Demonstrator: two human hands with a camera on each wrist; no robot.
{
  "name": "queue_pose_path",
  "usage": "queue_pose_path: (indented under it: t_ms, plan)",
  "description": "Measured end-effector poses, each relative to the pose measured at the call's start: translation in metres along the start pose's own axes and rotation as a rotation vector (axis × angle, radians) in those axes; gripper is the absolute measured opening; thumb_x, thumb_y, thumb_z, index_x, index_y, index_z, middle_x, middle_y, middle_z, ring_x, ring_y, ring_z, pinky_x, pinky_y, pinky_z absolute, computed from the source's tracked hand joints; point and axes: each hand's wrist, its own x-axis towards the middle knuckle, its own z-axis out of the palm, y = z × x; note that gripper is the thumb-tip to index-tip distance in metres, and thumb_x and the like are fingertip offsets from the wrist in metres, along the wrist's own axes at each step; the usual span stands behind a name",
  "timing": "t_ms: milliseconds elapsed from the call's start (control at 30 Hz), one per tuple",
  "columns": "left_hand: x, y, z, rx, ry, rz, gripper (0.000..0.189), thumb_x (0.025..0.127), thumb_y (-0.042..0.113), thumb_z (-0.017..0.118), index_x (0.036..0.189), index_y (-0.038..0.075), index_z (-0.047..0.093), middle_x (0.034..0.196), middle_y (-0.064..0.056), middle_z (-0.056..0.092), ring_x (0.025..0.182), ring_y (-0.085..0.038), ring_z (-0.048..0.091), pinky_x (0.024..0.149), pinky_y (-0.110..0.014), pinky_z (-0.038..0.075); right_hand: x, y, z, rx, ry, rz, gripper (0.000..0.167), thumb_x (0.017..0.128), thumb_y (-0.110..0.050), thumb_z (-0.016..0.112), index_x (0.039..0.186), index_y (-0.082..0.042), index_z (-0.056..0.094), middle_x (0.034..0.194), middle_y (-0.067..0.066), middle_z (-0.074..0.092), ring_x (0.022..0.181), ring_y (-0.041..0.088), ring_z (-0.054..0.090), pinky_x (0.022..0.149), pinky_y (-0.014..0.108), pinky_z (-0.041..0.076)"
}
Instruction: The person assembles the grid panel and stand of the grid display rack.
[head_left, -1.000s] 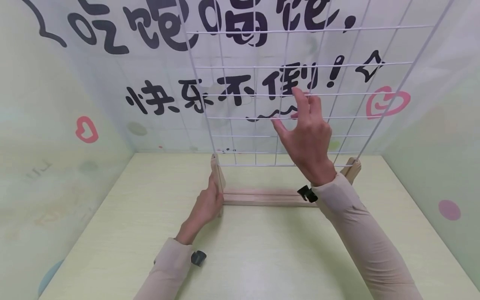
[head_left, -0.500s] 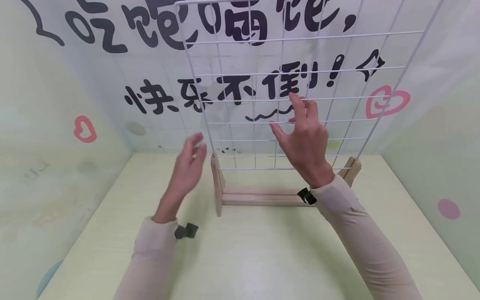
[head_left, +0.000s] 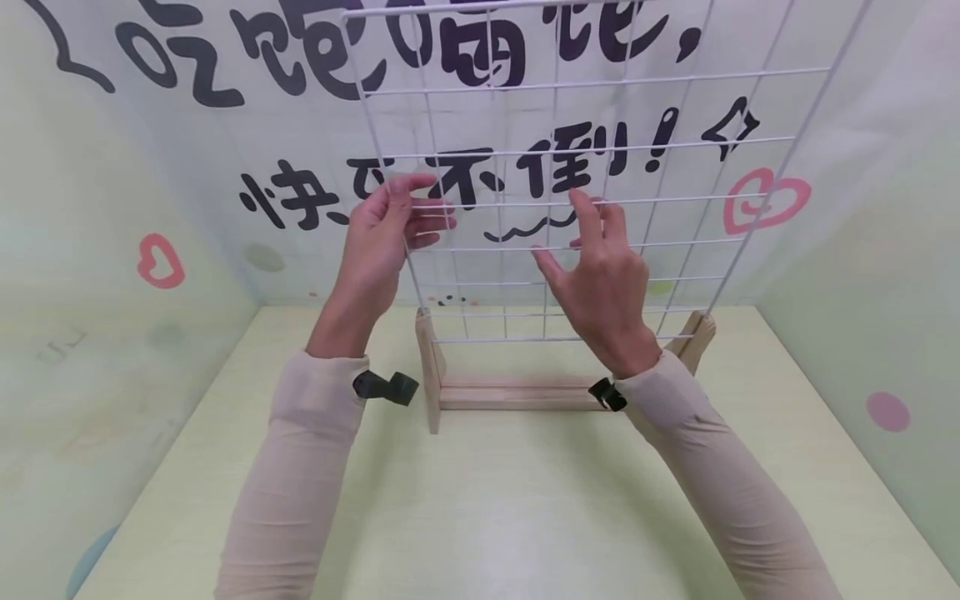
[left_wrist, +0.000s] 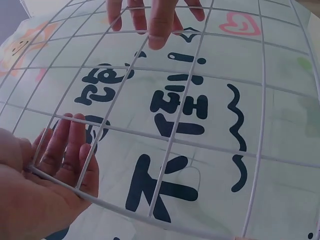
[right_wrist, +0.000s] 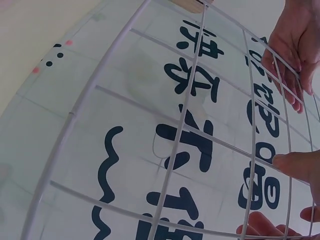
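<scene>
A white wire grid panel (head_left: pixel 517 152) stands upright with its lower corners at the two uprights of a wooden stand (head_left: pixel 517 398). My left hand (head_left: pixel 378 250) holds the panel's left edge partway up. In the left wrist view, the edge wire crosses the left palm (left_wrist: pixel 42 205), with the fingers behind the mesh. Right of the panel's middle, my right hand (head_left: pixel 603 287) grips the wires. Its thumb (right_wrist: pixel 297 165) and curled fingertips (right_wrist: pixel 262 225) show among the wires in the right wrist view.
The stand's left upright (head_left: pixel 429 367) and right upright (head_left: pixel 693 333) rise from a pale wooden table (head_left: pixel 495 517). A white backdrop (head_left: pixel 210 137) with black lettering stands behind the panel, with pale side walls (head_left: pixel 888 333) at both sides.
My left hand has let go of the stand's left upright and moved up to the panel's left edge. The panel's upper wires sit lower in view. My right hand keeps its hold.
</scene>
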Motion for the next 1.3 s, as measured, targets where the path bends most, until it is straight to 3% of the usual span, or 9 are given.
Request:
queue_pose_path:
  t_ms: [367, 533, 667, 800, 900, 967, 1067, 1200, 1300]
  plan:
    - [0.006, -0.008, 0.008, -0.093, 0.059, 0.071, 0.024, 0.103, 0.029, 0.047, 0.106, 0.012, 0.063, 0.095, -0.006, 0.075, 0.081, -0.017, 0.074, 0.076, -0.027, 0.051, -0.004, 0.006, -0.008, -0.007, -0.127, 0.014, 0.071, 0.085, -0.031, 0.08, 0.141, -0.003, 0.046, 0.119, 0.023, 0.058, 0.074, 0.028, 0.07, 0.041, 0.03, 0.035]
    - [0.005, -0.009, 0.009, -0.093, 0.097, 0.074, 0.023, 0.102, 0.028, 0.049, 0.103, 0.011, 0.063, 0.091, -0.004, 0.075, 0.078, -0.016, 0.074, 0.077, -0.027, 0.052, -0.005, 0.014, -0.019, 0.039, -0.125, -0.005, 0.06, 0.091, -0.029, 0.073, 0.141, -0.005, 0.05, 0.116, 0.022, 0.062, 0.074, 0.029, 0.069, 0.042, 0.034, 0.037]
    - [0.004, -0.01, 0.009, -0.087, 0.103, 0.079, 0.022, 0.102, 0.027, 0.049, 0.099, 0.01, 0.062, 0.09, -0.003, 0.074, 0.077, -0.015, 0.074, 0.077, -0.028, 0.052, -0.007, 0.023, -0.031, 0.072, 0.034, 0.015, 0.038, 0.094, -0.023, 0.068, 0.128, -0.005, 0.064, 0.108, 0.018, 0.071, 0.079, 0.031, 0.071, 0.048, 0.04, 0.048]
    - [0.003, -0.011, 0.009, -0.091, 0.113, 0.081, 0.022, 0.102, 0.027, 0.049, 0.097, 0.01, 0.062, 0.089, -0.004, 0.073, 0.076, -0.015, 0.073, 0.077, -0.028, 0.053, -0.003, 0.038, -0.044, 0.065, 0.327, 0.113, 0.025, 0.093, -0.019, 0.064, 0.109, -0.002, 0.072, 0.097, 0.016, 0.073, 0.083, 0.032, 0.067, 0.067, 0.035, 0.054]
    - [0.004, -0.012, 0.009, -0.099, 0.11, 0.087, 0.023, 0.101, 0.027, 0.049, 0.096, 0.01, 0.062, 0.088, -0.004, 0.073, 0.075, -0.016, 0.073, 0.077, -0.027, 0.054, 0.008, 0.055, -0.059, 0.045, 0.501, 0.246, 0.022, 0.092, -0.02, 0.062, 0.103, -0.004, 0.072, 0.096, 0.008, 0.066, 0.091, 0.018, 0.059, 0.074, 0.026, 0.047]
    - [0.004, -0.011, 0.01, -0.106, 0.102, 0.094, 0.023, 0.101, 0.027, 0.049, 0.095, 0.009, 0.063, 0.087, -0.004, 0.073, 0.075, -0.016, 0.073, 0.076, -0.027, 0.054, 0.014, 0.067, -0.069, 0.033, 0.53, 0.34, 0.024, 0.091, -0.023, 0.061, 0.108, -0.009, 0.07, 0.103, -0.003, 0.06, 0.096, 0.007, 0.052, 0.078, 0.021, 0.044]
    - [0.005, -0.011, 0.011, -0.111, 0.098, 0.102, 0.023, 0.101, 0.026, 0.049, 0.094, 0.008, 0.063, 0.087, -0.004, 0.072, 0.074, -0.016, 0.073, 0.076, -0.027, 0.055, 0.019, 0.08, -0.082, 0.049, 0.438, 0.462, 0.031, 0.093, -0.03, 0.059, 0.12, -0.016, 0.064, 0.108, -0.017, 0.05, 0.092, -0.004, 0.051, 0.077, 0.012, 0.046]
    - [0.004, -0.011, 0.009, -0.1, 0.113, 0.108, 0.022, 0.101, 0.026, 0.05, 0.095, 0.009, 0.063, 0.087, -0.004, 0.073, 0.075, -0.015, 0.073, 0.077, -0.028, 0.054, 0.016, 0.089, -0.087, 0.065, 0.246, 0.536, 0.035, 0.094, -0.034, 0.058, 0.126, -0.022, 0.062, 0.104, -0.008, 0.065, 0.079, -0.006, 0.059, 0.077, 0.011, 0.052]
    - [0.004, -0.012, 0.008, -0.092, 0.116, 0.111, 0.021, 0.101, 0.026, 0.05, 0.096, 0.01, 0.063, 0.088, -0.004, 0.073, 0.076, -0.016, 0.074, 0.079, -0.029, 0.055, 0.014, 0.093, -0.087, 0.062, 0.196, 0.541, 0.033, 0.094, -0.031, 0.058, 0.127, -0.024, 0.062, 0.104, 0.004, 0.073, 0.074, -0.013, 0.059, 0.079, 0.012, 0.053]
